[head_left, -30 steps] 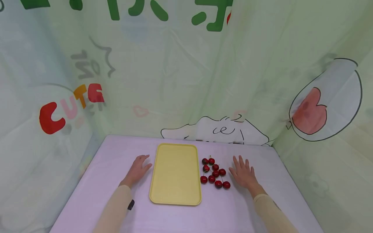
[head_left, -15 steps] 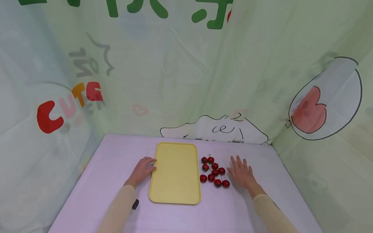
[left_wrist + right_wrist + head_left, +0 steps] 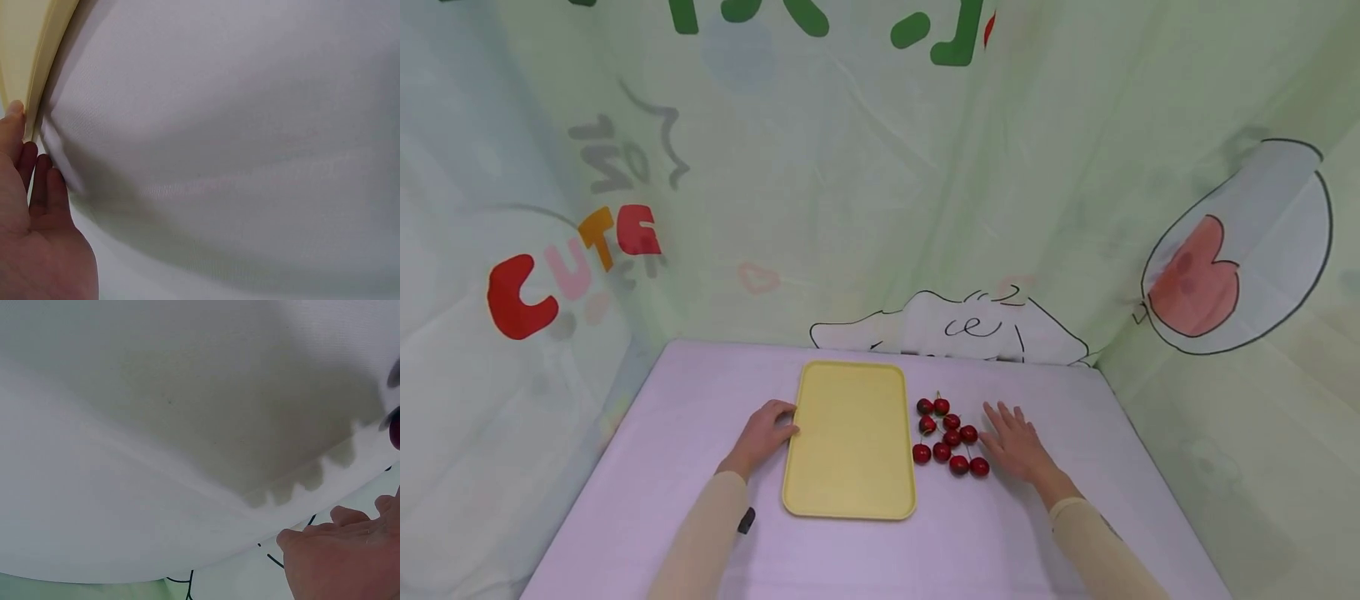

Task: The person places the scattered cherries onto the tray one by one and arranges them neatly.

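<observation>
A yellow rectangular tray (image 3: 850, 442) lies flat on the table, holding nothing. My left hand (image 3: 758, 440) pinches its left rim between thumb and fingers; the left wrist view shows the thumb (image 3: 14, 115) at the top of the tray's edge (image 3: 45, 62). Right of the tray lies a loose group of several dark red cherries (image 3: 952, 437), some with stems. Just to their right is my right hand (image 3: 1018, 446), palm down with fingers extended and holding nothing. One cherry (image 3: 395, 430) shows at the right border of the right wrist view, beyond the hand (image 3: 350, 553).
A pale lilac cloth covers the table (image 3: 842, 558). Printed fabric walls (image 3: 760, 208) enclose it at the back and on both sides. Beside the left sleeve, a small black object (image 3: 746, 521) shows.
My left hand has moved right to the tray's left rim and taken hold of it. My right hand has shifted slightly left, closer to the cherries. The head view has tilted down a little.
</observation>
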{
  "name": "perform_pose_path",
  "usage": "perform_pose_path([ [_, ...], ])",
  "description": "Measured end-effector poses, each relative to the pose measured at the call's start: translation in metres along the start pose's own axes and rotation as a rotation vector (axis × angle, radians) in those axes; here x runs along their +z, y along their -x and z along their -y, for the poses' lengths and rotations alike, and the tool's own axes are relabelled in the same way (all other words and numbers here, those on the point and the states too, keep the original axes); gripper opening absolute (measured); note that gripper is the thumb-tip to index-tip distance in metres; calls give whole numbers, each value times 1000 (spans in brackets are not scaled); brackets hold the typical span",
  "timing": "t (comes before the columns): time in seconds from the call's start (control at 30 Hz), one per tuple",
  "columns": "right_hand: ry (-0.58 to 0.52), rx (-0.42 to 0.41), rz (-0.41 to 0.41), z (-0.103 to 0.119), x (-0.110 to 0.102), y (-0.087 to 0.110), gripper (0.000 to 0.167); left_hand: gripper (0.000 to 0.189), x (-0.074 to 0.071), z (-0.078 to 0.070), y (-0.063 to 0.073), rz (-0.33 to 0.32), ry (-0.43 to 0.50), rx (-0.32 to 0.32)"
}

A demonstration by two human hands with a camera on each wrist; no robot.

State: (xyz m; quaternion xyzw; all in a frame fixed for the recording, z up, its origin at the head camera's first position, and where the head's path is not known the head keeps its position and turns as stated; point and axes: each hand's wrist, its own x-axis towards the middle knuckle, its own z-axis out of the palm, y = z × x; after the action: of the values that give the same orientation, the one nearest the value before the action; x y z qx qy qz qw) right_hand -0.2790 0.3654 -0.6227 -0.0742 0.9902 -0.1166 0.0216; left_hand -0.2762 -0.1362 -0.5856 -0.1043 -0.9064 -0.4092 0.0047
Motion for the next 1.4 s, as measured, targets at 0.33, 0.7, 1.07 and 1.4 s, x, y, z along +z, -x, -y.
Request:
perform_pose_path([
  [0.33,-170,-5,25,35,-36,12,62,36,-5,-1,-1,28,14,-22],
  [0.7,-363,65,-32,57,-40,12,53,38,-9,-2,-3,34,59,-27],
  [1.07,-438,35,-49,65,-38,16,43,42,-5,4,-4,36,97,-69],
  [1.4,-452,82,-49,69,-39,18,42,42,-4,7,-2,37,96,-55],
])
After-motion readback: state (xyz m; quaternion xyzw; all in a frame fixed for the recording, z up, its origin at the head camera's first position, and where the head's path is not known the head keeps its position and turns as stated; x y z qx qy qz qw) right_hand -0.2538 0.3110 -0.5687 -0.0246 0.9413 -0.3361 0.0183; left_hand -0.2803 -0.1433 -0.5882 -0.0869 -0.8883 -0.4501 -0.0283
